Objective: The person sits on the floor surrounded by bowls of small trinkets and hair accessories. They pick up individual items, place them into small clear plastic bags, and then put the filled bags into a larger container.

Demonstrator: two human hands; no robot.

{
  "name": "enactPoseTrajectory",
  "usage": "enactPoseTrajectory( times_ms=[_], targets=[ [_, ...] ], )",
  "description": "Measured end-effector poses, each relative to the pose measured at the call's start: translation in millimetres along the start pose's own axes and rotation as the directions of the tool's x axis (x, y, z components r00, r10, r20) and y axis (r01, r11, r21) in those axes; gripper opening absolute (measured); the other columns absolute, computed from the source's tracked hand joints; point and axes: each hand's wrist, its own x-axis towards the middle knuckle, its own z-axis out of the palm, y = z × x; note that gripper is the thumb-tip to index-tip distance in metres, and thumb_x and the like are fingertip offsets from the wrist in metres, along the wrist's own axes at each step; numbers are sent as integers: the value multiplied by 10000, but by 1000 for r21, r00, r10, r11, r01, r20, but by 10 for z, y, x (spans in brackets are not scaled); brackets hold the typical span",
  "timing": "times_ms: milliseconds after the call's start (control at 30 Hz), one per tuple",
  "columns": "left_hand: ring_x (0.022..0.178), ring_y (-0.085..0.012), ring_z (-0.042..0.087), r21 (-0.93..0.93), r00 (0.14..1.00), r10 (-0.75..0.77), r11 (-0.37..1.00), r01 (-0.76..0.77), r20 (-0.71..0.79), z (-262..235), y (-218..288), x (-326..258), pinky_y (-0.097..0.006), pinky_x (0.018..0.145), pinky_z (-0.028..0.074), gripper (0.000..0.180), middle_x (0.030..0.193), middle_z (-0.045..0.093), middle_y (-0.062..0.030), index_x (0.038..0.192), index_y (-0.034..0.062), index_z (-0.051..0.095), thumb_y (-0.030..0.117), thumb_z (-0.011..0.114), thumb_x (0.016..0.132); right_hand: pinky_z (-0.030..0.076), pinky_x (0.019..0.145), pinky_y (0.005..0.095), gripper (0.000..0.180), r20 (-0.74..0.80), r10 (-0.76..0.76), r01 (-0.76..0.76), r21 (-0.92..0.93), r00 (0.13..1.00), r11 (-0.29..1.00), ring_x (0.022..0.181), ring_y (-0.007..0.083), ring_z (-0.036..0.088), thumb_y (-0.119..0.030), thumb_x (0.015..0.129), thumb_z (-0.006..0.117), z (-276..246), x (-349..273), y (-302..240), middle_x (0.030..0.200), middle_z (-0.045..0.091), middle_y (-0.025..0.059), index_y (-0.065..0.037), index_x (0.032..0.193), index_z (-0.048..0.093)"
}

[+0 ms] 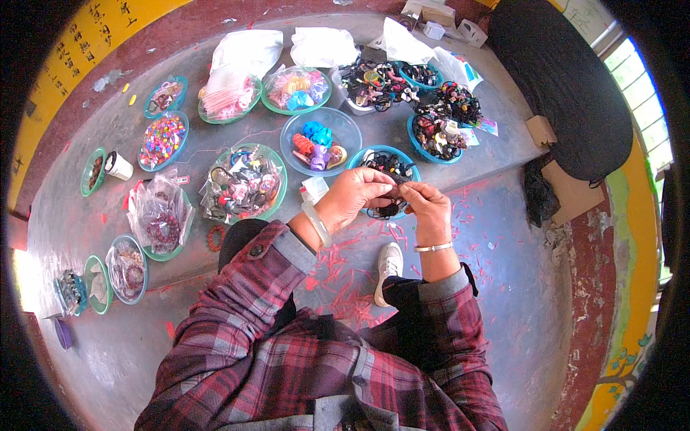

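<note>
Head view: a small dark hair tie (390, 195) is held between the two hands, out in front of the chest and just over the near rim of a blue bowl (373, 157) full of dark ties. The left hand (350, 195) is closed on the tie from the left, with its fingertips pinched on it. The right hand (425, 203) is closed on the tie from the right, thumb and first finger pressed together. The tie is stretched sideways, so its long way runs left to right between the two hands. Both hands are touching it, so neither hand is nearer; the fingertips almost meet in the middle. More dark bits (389, 210) can be seen just under the fingers, but it cannot be told if they are part of the tie or lie in the bowl below. The tie looks black, thin and soft, and most of it is hidden by the fingers. A pale bangle (316, 224) is worn on the left wrist and a thin silver one (433, 248) on the right. A clear bowl (320, 132) with blue, orange and purple clips is set just past the left hand. A white shoe (389, 267) is seen on the floor under the hands.
</note>
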Motion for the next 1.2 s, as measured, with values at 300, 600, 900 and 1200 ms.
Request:
enactPoseTrajectory(
  times_ms=[300,600,900,1200],
  targets=[
    [852,-163,607,0,999,-41,999,41,-36,1,68,-26,-265,721,526,221,940,617,-102,990,-41,573,122,553,841,407,503,187,77,48,-67,69,-38,997,997,568,58,512,-59,750,656,-6,-15,-40,713,619,4,-32,821,666],
    [910,-181,597,-34,997,-57,998,58,46,-43,85,-22,-277,750,522,237,1001,599,-120,1037,-37,549,117,514,862,425,522,208,112,84,-47,43,50,995,998,587,79,532,-27,756,626,-34,-9,-57,719,621,18,-32,859,670],
    [927,-216,600,-109,996,-66,991,73,62,-28,134,-51,-295,751,527,213,1003,601,-131,1034,-14,549,105,490,868,431,535,220,122,126,0,-22,175,992,984,601,91,539,-16,773,589,-44,-14,-65,729,620,19,-40,859,672],
    [914,-225,606,-127,996,-49,990,58,69,-22,174,-73,-298,756,524,193,975,609,-136,997,-13,559,105,475,869,418,601,208,113,149,-85,66,129,985,989,655,82,528,-2,780,546,-48,-37,-104,748,608,14,-22,800,655]
  ],
)
